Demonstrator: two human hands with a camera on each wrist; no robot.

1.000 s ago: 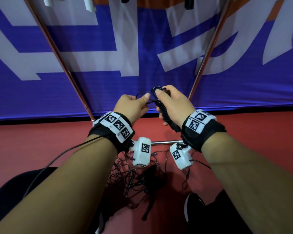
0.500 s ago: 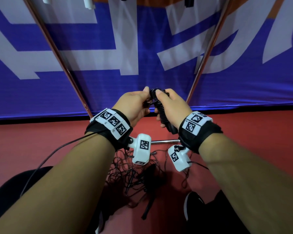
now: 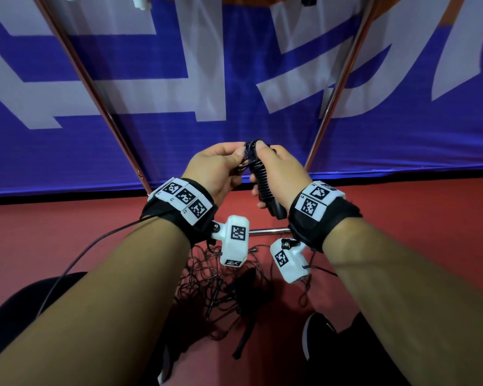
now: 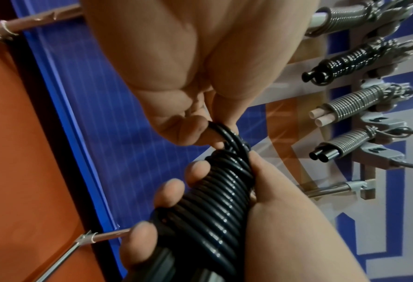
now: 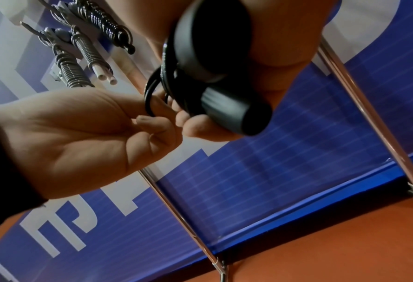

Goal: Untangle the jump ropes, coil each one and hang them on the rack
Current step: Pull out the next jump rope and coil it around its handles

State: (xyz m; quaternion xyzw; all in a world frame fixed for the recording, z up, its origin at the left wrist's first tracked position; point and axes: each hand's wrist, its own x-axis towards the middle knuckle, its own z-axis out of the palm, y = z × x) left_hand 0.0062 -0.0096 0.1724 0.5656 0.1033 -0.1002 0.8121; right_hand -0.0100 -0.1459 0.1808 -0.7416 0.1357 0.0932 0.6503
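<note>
At frame centre, the right hand (image 3: 279,174) is wrapped around the black jump rope (image 3: 262,182), cord coiled round its handles. The left hand (image 3: 215,171) pinches the cord's end loop at the bundle's top. More tangled ropes (image 3: 221,288) lie on the red floor (image 3: 67,232) below; coiled ropes (image 4: 354,106) hang on the rack (image 4: 359,158) at right in the left-wrist view

Even indoor light; head view sharp, edges bowed; wrist views soft, near surfaces blurred, dim.
</note>
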